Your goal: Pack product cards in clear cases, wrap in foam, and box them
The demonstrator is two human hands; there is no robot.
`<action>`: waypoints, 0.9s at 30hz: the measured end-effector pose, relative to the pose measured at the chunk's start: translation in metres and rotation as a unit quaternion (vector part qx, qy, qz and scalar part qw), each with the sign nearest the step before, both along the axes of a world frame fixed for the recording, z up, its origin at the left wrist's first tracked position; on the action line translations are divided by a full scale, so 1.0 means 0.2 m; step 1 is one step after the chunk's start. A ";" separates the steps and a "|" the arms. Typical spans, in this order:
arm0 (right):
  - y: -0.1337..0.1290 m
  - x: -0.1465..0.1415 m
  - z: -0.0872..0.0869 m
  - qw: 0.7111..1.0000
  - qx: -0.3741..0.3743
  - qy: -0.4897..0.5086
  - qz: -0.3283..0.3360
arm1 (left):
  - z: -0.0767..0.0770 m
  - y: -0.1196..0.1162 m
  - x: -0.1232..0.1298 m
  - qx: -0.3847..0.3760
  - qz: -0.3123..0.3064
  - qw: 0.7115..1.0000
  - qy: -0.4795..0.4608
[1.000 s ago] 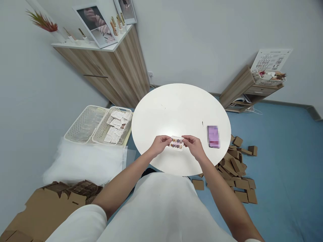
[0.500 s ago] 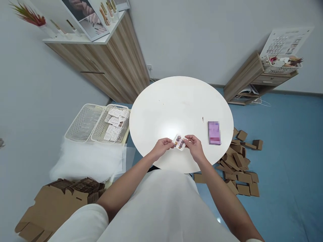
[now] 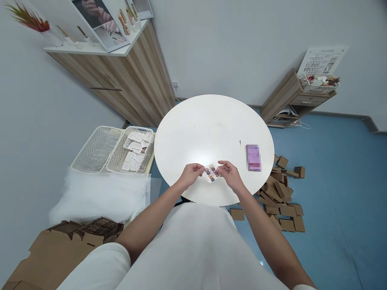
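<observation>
Near the front edge of the white oval table, a small white card of press-on nails is held between my hands. Purple and gold nails lie in rows on its face. My left hand pinches the card's left corner between thumb and fingers. My right hand grips the right edge with its thumb, while the index finger lifts a little above. Some of the right-hand nails are hidden behind that thumb. To the right of my right hand, a purple pack lies on the table, its print blurred.
At the left stand two white mesh baskets, one with several printed cards. Clear plastic bags and flattened brown cartons lie below them. Small brown boxes are heaped on the floor at right. A wooden cabinet rises behind.
The card has turned and moved slightly left, showing more of its rows of nails. My right index finger has lifted from the card. The whole view has shifted a little.
</observation>
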State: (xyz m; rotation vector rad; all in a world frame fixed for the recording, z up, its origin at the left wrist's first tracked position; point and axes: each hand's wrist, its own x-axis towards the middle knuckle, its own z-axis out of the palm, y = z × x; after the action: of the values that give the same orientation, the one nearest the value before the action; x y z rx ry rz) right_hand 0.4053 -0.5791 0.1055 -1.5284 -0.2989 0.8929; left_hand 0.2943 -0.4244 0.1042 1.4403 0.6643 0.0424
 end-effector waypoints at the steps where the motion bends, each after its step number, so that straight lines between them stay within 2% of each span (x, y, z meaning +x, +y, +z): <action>1: 0.00 -0.02 -0.01 1.000 -0.003 0.002 -0.012 | -0.01 0.00 -0.01 -0.009 0.030 1.000 0.001; 6: 0.01 -0.16 -0.05 0.999 -0.007 -0.021 -0.034 | -0.04 -0.05 -0.03 -0.004 0.125 0.992 -0.003; 10: 0.00 -0.19 -0.08 0.998 0.000 -0.050 -0.038 | -0.06 -0.09 -0.05 0.011 0.138 0.990 -0.008; 15: -0.04 -0.14 -0.10 0.999 0.033 -0.035 -0.010 | -0.03 -0.09 -0.09 0.028 0.066 0.997 -0.032; 18: -0.07 -0.11 -0.12 0.998 0.050 -0.024 0.010 | 0.02 -0.06 -0.12 0.094 -0.009 0.995 -0.037; 23: -0.07 -0.09 -0.15 0.998 0.044 -0.015 0.037 | 0.10 -0.01 -0.12 0.247 -0.129 0.960 -0.021; 27: -0.05 -0.10 -0.16 0.998 0.033 -0.020 0.055 | 0.09 0.02 -0.11 0.274 -0.161 0.948 -0.006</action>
State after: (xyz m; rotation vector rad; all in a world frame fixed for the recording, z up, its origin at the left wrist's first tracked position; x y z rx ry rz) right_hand 0.3855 -0.5886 0.0733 -1.4815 -0.4414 0.9307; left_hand 0.2717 -0.4214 0.1223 2.0710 0.4101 -0.0217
